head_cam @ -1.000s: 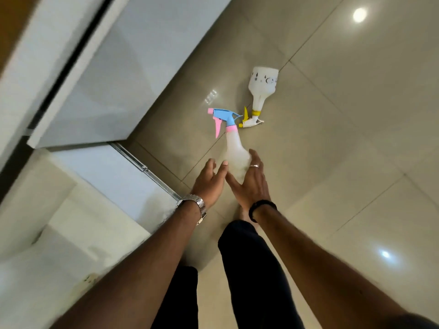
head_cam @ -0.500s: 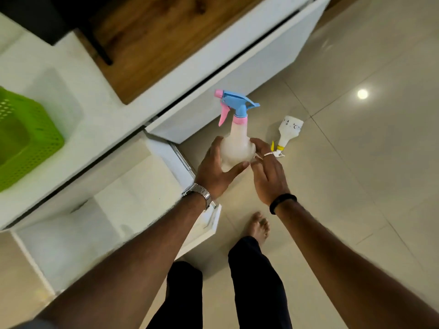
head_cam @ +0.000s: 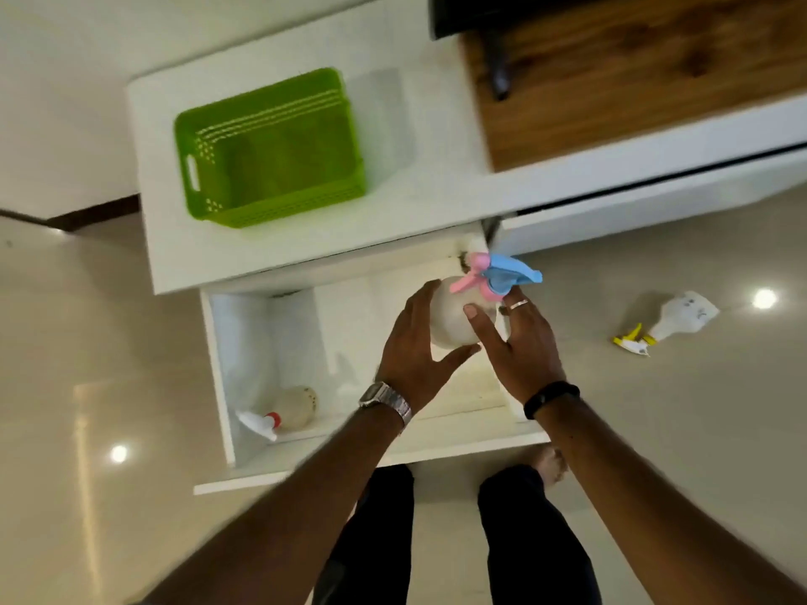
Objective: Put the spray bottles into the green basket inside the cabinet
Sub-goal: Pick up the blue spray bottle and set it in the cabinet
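My left hand (head_cam: 415, 342) grips a white spray bottle with a blue and pink trigger head (head_cam: 452, 312), held upright above the open drawer (head_cam: 393, 451). My right hand (head_cam: 519, 347) rests against the bottle's right side, fingers spread. The green basket (head_cam: 270, 146) stands on the white cabinet top, up and to the left of the bottle. A second spray bottle with a yellow trigger (head_cam: 672, 320) lies on the floor to the right. A third bottle with a red and white head (head_cam: 284, 410) lies in the drawer's front left corner.
The white cabinet top (head_cam: 393, 211) joins a wooden surface (head_cam: 633, 72) at the right, with a dark object at its back. Glossy beige floor tiles (head_cam: 698, 430) surround the cabinet. My legs and a bare foot (head_cam: 550, 465) are just in front of the drawer.
The blue and pink bottle went from lying on the floor to held up over the drawer. My view swung left, bringing the basket and drawer into full sight.
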Motion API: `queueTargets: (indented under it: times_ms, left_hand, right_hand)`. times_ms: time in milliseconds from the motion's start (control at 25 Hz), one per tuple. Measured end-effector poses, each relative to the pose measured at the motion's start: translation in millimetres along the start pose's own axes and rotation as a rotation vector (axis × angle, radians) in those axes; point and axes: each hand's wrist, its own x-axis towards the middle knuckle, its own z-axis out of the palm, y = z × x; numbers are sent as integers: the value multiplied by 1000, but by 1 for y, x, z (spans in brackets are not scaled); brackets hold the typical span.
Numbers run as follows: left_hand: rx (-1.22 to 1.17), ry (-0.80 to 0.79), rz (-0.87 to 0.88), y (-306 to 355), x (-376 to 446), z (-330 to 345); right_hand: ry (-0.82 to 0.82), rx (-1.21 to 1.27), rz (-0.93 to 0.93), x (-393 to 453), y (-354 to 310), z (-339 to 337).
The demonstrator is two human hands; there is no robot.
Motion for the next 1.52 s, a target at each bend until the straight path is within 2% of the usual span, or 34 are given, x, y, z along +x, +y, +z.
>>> queueTargets:
  times_ms: [120,320,440,640,840,1080,1240,1400,1520]
  left_hand:
    - [9,-2,-155,-60,-30,-34]
    - [175,-192,-325,-159,-78,-76]
    - [227,-183,-426,-216,-98,-109]
    - [281,-148,-372,-276,-94,-148]
    - [256,-175,-335,-297,-86,-157]
    - [251,-204,-296,-297,-82,-150]
    - [278,-238,-295,-300,-86,-149]
    - [320,-287,-294,-302,-94,-160]
    - [375,-363,-295,-295,-96,-170]
  right_hand:
    - [-172,-65,4,-6,-19,69]
    - [-379,-222,46,-26,-12,162]
    - [-531,-261,96,-35,0,205]
    - [-647,-171,207,-37,24,266]
    - [-717,-172,204,-38,32,314]
    - [-706,-245,202,-33,38,337]
    - [-740,-322,135,-37,43,343]
    - [-744,-355,166,-45,37,336]
    - [-809,-515,143,-47,29,306]
